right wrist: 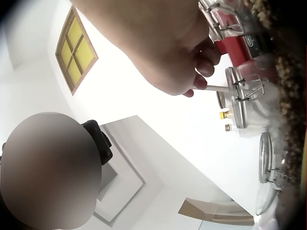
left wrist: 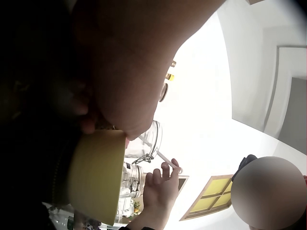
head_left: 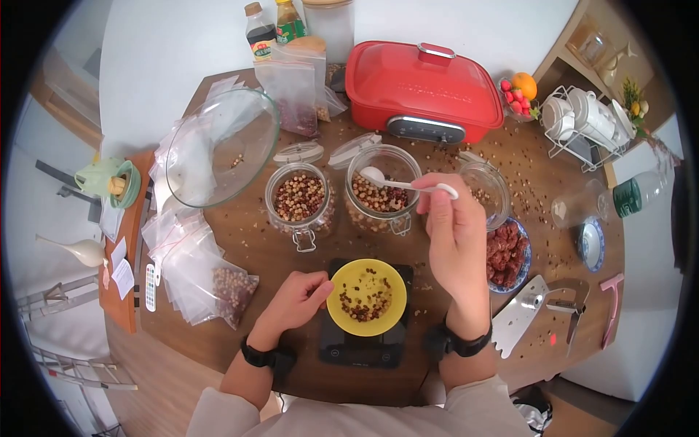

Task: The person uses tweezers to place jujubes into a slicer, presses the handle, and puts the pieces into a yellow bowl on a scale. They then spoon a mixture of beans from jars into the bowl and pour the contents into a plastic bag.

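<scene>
Your right hand (head_left: 455,226) pinches the long white plastic spoon (head_left: 375,175); lift it level from twelve o'clock's round glass jar (head_left: 395,162), though I can't tell if your left hand (head_left: 298,300) grips the round yellow bowl (head_left: 364,329).

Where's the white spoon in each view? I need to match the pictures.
Head: white spoon, just above and right of centre.
Left wrist: white spoon, below centre, its handle slanting.
Right wrist: white spoon, right of centre, slightly up; only part of its handle shows.
Shared landmark: the right hand, which holds it in all three.
</scene>
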Demonstrator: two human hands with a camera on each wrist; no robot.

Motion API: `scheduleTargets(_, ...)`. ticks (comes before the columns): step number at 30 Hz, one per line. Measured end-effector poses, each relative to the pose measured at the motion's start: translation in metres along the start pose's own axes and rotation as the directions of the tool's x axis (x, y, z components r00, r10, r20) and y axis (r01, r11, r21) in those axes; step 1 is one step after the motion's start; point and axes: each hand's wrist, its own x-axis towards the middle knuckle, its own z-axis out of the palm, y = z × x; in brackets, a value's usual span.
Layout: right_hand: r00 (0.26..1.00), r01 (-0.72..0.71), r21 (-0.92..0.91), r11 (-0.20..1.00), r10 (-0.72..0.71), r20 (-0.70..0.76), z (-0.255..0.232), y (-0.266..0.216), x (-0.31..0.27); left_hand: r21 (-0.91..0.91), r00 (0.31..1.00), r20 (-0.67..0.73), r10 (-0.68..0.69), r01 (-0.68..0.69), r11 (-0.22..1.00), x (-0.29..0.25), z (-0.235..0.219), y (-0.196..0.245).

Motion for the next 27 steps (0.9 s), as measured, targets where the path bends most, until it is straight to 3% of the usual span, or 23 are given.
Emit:
scheduleTargets(4, 0.998, -0.060, -0.062, 0.996, 0.062, 0.029, 0.002, -0.006, 0.000, -0.002, 1.000, -0.001, 0.009, -0.009, 1.000, 0.000, 0.001, 0.000)
scheduleTargets(9, 0.982, -0.175, 0.131, 0.976, 0.182, -0.045, -0.004, -0.004, -0.001, -0.010, 1.000, -0.006, 0.005, -0.005, 1.000, 0.000, 0.000, 0.003)
scheduleTargets(15, 0.925, -0.305, 0.432, 0.849, 0.373, -0.079, -0.012, -0.001, 0.003, -0.007, 1.000, -0.005, 0.009, -0.009, 1.000, 0.000, 0.001, 0.002)
scheduleTargets(21, 0.892, -0.197, 0.638, 0.744, 0.406, -0.198, -0.013, 0.007, 0.004, 0.005, 1.000, 0.002, -0.006, 0.006, 1.000, 0.000, 0.000, 0.000)
scheduleTargets(27, 0.851, -0.110, 0.678, 0.727, 0.421, -0.314, -0.020, 0.002, 0.006, -0.012, 1.000, 0.003, -0.007, 0.007, 1.000, 0.000, 0.001, -0.002)
